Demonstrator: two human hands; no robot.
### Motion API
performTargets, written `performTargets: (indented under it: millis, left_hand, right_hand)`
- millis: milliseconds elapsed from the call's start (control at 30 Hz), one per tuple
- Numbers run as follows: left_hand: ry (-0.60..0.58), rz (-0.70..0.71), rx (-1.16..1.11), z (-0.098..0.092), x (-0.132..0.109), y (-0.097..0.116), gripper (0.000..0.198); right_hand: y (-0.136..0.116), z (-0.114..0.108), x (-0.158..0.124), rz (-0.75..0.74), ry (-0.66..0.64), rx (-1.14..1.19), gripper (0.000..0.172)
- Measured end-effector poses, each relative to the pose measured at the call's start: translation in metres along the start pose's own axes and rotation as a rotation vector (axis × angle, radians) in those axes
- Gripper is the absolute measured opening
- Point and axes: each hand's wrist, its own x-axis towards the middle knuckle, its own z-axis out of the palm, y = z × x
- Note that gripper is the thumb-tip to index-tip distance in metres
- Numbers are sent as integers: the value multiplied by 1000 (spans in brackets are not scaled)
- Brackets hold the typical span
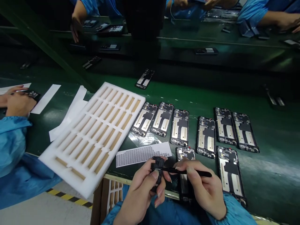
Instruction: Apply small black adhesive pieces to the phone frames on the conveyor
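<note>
My left hand (140,190) is closed around a small black plastic phone part (158,163), held above the bench's front edge. In my right hand (206,190) is a pair of black tweezers (202,172), their tips touching or very close to that part. A half-assembled phone (186,153) lies partly hidden beneath my right hand. Just beyond my left hand rests a white sheet of small black dots (140,155). Other opened phones with dark boards and silvery middles lie around, among them one (179,127) behind my hands and another (231,172) on the right.
A white foam tray (53,157) with long slots overhangs the bench edge at left. White paper strips (72,112) lie beyond it. A co-worker's hands (20,101) handle a phone at far left. Across the green bench (274,175), other people's arms (269,17) show.
</note>
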Motion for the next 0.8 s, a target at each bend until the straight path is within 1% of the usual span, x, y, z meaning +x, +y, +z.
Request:
performTargets:
  millis: [67, 100, 167, 200, 267, 300, 333, 367, 400, 467, 500, 533, 600, 667, 733, 800]
  left_hand:
    - [7, 3, 92, 3, 1, -1, 26]
    - [13, 16, 193, 4, 2, -3, 30]
    - [40, 96, 522, 6, 4, -9, 36]
    - [55, 172, 726, 6, 5, -14, 37]
    - [39, 405, 1128, 8, 9, -29, 38]
    - [-8, 536, 1300, 9, 12, -37, 36]
    - [-75, 661, 1448, 11, 14, -45, 34]
    - [-143, 776, 1571, 13, 17, -53, 32]
    - [-209, 881, 1668, 16, 19, -60, 31]
    - [-302, 1034, 1787, 22, 23, -70, 29]
    - [-332, 1092, 1815, 24, 24, -74, 28]
    - [-350, 1137, 1833, 25, 25, -77, 26]
    - [-368, 1189, 1857, 24, 27, -83, 21]
    - [-382, 1226, 1872, 18, 27, -88, 17]
    - [-394, 1247, 1864, 10, 27, -92, 16]
    - [-406, 1253, 1835, 2, 26, -96, 17]
  right_hand:
    - [-2, -4, -4, 47, 20, -10, 26]
    - [-4, -9, -6, 98, 59, 9, 26]
    - [-7, -27, -9, 219, 196, 136, 26]
    - [-8, -40, -12, 274, 292, 227, 27]
    - [-9, -71, -24, 385, 442, 361, 31]
    - [-7, -86, -34, 457, 455, 371, 34]
    - [-5, -98, -47, 552, 417, 336, 36]
    - [-1, -106, -62, 654, 331, 273, 37]
    - [4, -109, -78, 746, 211, 199, 38]
    - [16, -103, -110, 845, -11, 69, 42]
    - [22, -95, -122, 858, -83, 34, 46]
    - [27, -84, -133, 859, -119, 23, 53]
    - [38, -63, -146, 862, -132, 51, 66]
    - [46, -46, -151, 870, -99, 89, 73]
    - [51, -36, -153, 866, -60, 114, 74]
    - [55, -29, -154, 849, -33, 128, 74]
